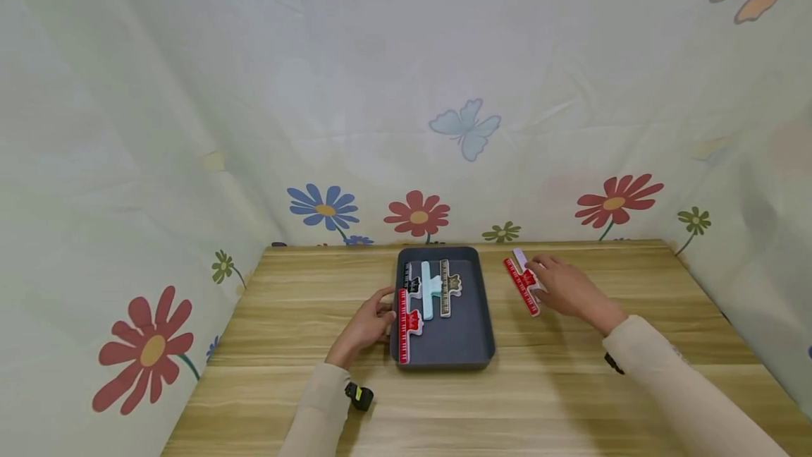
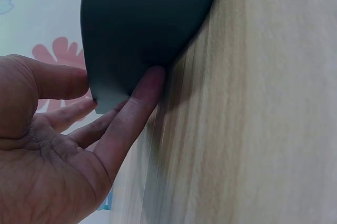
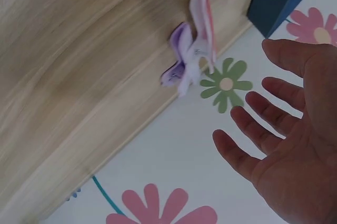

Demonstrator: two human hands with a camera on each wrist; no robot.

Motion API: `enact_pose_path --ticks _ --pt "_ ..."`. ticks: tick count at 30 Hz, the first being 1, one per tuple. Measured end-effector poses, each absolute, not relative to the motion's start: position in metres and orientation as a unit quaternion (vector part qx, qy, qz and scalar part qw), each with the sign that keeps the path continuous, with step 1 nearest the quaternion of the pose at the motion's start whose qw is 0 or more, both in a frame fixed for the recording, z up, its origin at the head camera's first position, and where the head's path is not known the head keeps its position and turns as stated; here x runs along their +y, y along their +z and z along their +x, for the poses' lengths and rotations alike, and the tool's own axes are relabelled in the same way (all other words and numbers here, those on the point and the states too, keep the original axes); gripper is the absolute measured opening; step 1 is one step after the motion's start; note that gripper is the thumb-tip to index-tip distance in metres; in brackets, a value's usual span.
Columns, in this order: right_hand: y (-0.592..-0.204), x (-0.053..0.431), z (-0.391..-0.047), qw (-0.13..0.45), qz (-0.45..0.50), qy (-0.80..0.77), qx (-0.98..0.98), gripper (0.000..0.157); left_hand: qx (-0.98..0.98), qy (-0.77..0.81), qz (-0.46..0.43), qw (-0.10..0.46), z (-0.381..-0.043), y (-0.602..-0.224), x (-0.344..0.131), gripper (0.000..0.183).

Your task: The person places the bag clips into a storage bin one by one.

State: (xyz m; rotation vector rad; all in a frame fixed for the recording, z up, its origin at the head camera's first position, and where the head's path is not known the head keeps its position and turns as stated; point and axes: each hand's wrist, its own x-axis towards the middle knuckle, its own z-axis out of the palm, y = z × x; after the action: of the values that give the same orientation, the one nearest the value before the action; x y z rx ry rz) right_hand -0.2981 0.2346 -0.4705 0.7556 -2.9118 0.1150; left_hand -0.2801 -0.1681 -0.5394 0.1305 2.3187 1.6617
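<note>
A dark grey tray (image 1: 447, 344) holds several clips: a black one (image 1: 414, 281), a light blue one (image 1: 428, 295), a brown one (image 1: 449, 288) and a red one (image 1: 406, 326) with piano-key prints on most. My left hand (image 1: 366, 323) touches the tray's left wall (image 2: 142, 19) with extended fingers. Right of the tray, a red piano-key clip (image 1: 521, 286) and a purple clip (image 1: 519, 257) lie close together on the table. My right hand (image 1: 567, 288) is over them in the head view; the right wrist view shows its fingers (image 3: 268, 113) spread and apart from the purple clip (image 3: 181, 45).
The wood-grain table (image 1: 304, 281) carries the tray near its far edge. White cloth (image 1: 355, 90) printed with flowers and a butterfly hangs behind the table and along both sides. A black wrist strap device (image 1: 360, 396) sits on the left wrist.
</note>
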Motion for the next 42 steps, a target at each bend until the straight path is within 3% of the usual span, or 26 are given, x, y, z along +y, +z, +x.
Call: enact_pose_path --ticks 11,21,35,42 --pt "-0.478 0.246 -0.314 0.018 0.229 0.041 -0.972 0.056 0.806 0.572 0.042 0.149 -0.28 -0.538 -0.168 0.055" --pt "-0.481 0.249 -0.326 0.03 0.26 0.017 -0.965 0.049 0.801 0.579 0.049 0.147 -0.279 -0.535 -0.169 0.055" --pt "-0.491 0.238 -0.337 0.003 0.274 -0.03 -0.961 0.05 0.808 0.569 0.045 0.147 -0.278 -0.537 -0.168 0.055" --pt "-0.496 0.231 -0.341 -0.039 0.246 -0.059 -0.967 0.051 0.803 0.575 0.04 0.149 -0.28 -0.539 -0.168 0.055"
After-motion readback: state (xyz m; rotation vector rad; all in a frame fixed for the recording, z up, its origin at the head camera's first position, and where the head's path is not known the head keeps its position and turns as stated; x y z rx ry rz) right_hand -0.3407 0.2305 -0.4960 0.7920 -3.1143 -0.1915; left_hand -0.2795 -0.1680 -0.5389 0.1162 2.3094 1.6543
